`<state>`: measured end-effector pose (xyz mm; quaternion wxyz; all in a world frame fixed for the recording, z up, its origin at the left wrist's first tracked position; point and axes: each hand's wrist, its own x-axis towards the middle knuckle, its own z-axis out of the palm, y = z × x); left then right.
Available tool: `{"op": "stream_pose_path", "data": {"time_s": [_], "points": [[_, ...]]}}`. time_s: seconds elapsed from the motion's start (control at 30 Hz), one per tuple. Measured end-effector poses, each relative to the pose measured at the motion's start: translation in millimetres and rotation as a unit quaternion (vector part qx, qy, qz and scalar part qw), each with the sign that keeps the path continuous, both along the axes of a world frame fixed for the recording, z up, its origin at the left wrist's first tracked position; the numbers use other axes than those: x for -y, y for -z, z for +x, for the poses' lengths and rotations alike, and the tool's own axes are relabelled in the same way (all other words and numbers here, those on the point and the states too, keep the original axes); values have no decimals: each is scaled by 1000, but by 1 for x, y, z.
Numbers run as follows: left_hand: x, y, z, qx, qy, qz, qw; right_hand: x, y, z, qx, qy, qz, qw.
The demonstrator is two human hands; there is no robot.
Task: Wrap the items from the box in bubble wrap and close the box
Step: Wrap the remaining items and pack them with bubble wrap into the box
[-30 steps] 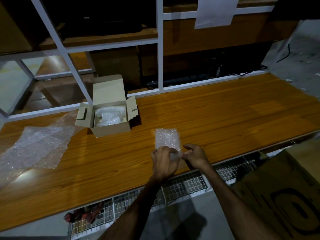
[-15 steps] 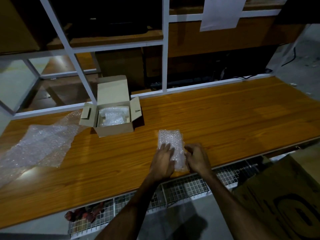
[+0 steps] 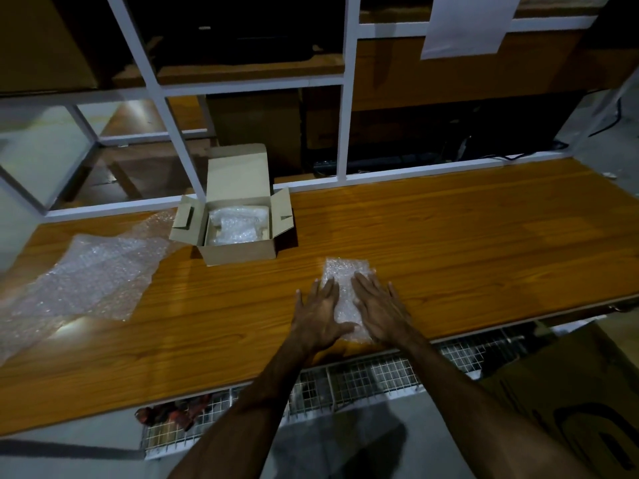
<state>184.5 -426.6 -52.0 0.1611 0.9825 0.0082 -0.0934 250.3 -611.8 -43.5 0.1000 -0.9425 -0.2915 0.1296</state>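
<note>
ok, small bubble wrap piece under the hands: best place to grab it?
Probably the far short edge of the small bubble wrap piece, pinched from above. It lies flat on the table, and the left hand and right hand cover its near part.

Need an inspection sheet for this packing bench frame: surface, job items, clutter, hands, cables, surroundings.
Surface: orange wood-grain tabletop, mostly bare.
Job's things: open brown cardboard box with bubble-wrapped contents; small bubble-wrap bundle near the front edge; loose clear bubble-wrap sheet at far left.
Clutter: nothing seen on the top.
Hands: left hand and right hand lie flat, fingers spread, on the bundle; no grip closed.
Cables: dark cables behind the bench, right rear.
Surroundings: white metal frame, white paper sheet, wire-mesh tray below, large printed carton at lower right.
</note>
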Motion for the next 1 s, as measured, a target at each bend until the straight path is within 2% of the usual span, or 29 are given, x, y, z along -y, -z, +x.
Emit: {"op": "stream_pose_path", "data": {"time_s": [0.1,0.23,0.4,0.53,0.67,0.73,0.83,0.9,0.97,1.0], "points": [[3,1,-9,11,-31,-9,999,-5,-4,-2,1,25,-1,1000],[6,1,-18,9,-118,-38,992,-5,-7,5,-17,41,9,999],[7,-3,-22,79,-169,-69,980,1,-18,21,-35,47,31,998],[13,-19,-23,95,-208,-64,972,10,-22,33,-63,59,130,988],[14,-19,-30,143,-236,-177,945,17,-25,33,-64,91,166,980],[12,-23,-34,151,-224,-309,912,18,-26,28,-80,115,207,968],[6,-39,-40,136,-224,-502,824,20,-16,27,-102,175,303,931],[-1,-58,-44,123,-224,-570,781,13,-34,14,-123,203,365,900],[-8,-76,-45,113,-229,-603,756,5,-62,0,-150,217,420,868],[-13,-84,-46,120,-232,-603,754,1,-73,-4,-163,211,433,861]]}}
